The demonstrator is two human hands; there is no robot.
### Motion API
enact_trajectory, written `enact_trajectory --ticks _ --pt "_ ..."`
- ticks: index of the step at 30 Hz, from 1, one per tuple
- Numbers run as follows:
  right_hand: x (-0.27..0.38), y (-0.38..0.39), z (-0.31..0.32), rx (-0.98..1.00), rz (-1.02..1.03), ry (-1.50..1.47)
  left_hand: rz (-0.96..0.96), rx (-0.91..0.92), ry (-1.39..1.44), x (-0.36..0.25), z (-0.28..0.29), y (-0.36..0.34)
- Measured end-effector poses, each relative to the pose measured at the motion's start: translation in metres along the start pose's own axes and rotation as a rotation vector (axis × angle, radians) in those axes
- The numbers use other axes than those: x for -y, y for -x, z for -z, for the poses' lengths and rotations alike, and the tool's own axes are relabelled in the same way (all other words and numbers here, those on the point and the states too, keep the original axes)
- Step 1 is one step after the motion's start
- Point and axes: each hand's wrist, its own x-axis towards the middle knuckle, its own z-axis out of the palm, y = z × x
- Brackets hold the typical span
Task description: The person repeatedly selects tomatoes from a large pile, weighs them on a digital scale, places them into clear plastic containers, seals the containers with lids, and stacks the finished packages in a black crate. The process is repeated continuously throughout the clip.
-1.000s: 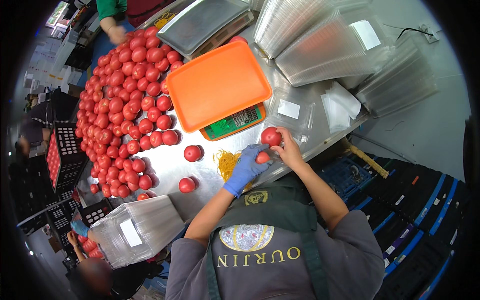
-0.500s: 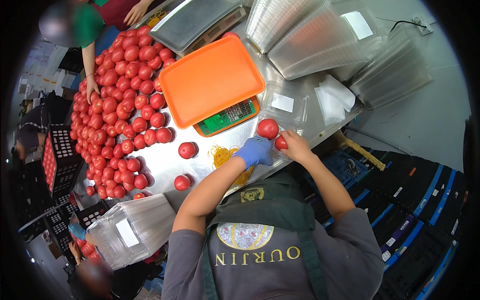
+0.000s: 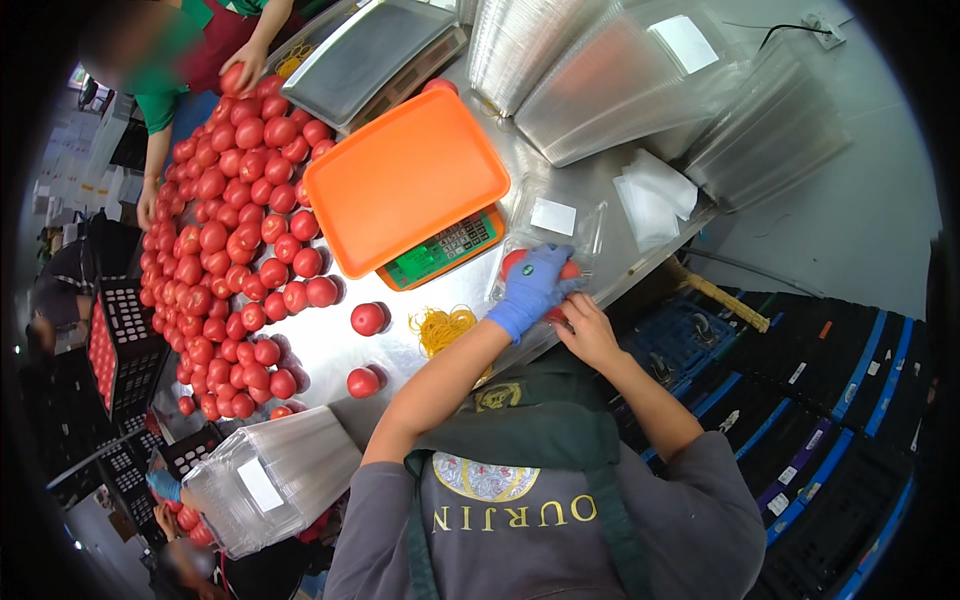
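Fingers (image 3: 547, 259) spread, blue-gloved left hand (image 3: 536, 285) obscuring round red tomatoes (image 3: 512, 262), bare right hand (image 3: 590, 330) grip indeterminable, orange rectangular tray (image 3: 405, 180) nearby.

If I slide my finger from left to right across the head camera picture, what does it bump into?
Black crate → big tomato pile → two loose tomatoes → yellow rubber bands → blue-gloved left hand → bare right hand → white sheets → wall socket.

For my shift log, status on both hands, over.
Blue-gloved left hand over round red tomatoes in clear plastic box. Bare right hand close beside, grip unclear. No obstruction visible.
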Motion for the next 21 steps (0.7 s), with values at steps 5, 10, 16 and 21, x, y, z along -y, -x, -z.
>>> enact_trajectory --ticks 5,10,16,21 --pt "-0.009 0.014 0.005 -0.041 -0.072 -0.176 -0.06 -0.136 -0.063 0.029 0.031 0.018" --pt "-0.021 -0.021 0.006 -0.297 -0.272 -0.039 -0.177 0.076 -0.554 0.046 0.024 0.029" --pt "-0.034 -0.043 -0.002 -0.147 -0.327 0.052 0.022 0.267 -0.704 0.031 0.028 0.026" --pt "-0.092 -0.078 -0.009 -0.482 -0.769 -0.678 0.112 -0.122 -0.395 0.029 0.025 0.048"
